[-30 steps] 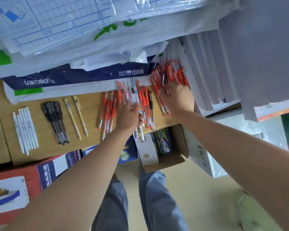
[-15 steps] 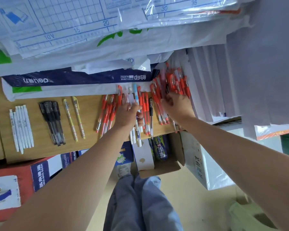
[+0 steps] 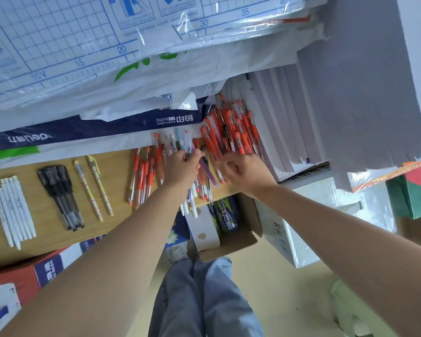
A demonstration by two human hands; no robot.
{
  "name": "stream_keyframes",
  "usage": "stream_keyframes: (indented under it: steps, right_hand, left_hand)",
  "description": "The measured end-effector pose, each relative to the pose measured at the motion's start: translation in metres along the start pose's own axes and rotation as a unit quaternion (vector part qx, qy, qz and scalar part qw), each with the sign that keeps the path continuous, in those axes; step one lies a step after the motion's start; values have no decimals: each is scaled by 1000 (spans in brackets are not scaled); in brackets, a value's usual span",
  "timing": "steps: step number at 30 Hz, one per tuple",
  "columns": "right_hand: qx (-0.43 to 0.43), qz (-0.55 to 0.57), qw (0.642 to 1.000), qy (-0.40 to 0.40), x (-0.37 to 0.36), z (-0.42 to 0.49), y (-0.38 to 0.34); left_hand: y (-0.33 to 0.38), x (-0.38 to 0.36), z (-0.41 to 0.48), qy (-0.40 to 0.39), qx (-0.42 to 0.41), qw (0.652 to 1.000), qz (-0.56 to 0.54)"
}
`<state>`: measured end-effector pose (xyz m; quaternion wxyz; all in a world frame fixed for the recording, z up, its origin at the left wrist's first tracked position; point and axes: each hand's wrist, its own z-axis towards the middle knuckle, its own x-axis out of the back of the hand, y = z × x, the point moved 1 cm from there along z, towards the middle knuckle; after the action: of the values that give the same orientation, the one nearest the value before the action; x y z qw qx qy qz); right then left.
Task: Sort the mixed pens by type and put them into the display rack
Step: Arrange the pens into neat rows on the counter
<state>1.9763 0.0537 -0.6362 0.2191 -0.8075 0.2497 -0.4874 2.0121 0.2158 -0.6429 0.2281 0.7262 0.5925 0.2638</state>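
From the head view, a wooden table (image 3: pixel 122 193) carries pens already laid out in groups: white pens (image 3: pixel 12 210) at the far left, then black pens (image 3: pixel 58 195), two yellow pens (image 3: pixel 93 188), and a row of red pens (image 3: pixel 142 176) just left of the hands. The left hand (image 3: pixel 182 166) has its fingers curled round a bundle of pale pens (image 3: pixel 187 142), whose caps stick out past the hand and whose tips poke out beneath the wrist. A purple pen (image 3: pixel 208 172) lies slanted between the two hands. The right hand (image 3: pixel 246 171), blurred, has its fingers (image 3: pixel 225 164) bent over the near edge of a loose heap of red pens (image 3: pixel 231 132); whether it grips one I cannot tell. The heap lies against stacked white paper (image 3: pixel 301 117), and a navy paper pack (image 3: pixel 83 130) lies along the table's far side.
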Motion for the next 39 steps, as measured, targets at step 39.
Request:
stream_keyframes:
  steps: [39]
  right_hand:
    - [-101, 24, 986, 127, -14, 27, -8]
  left_hand:
    - [-13, 25, 8, -7, 16, 999, 47]
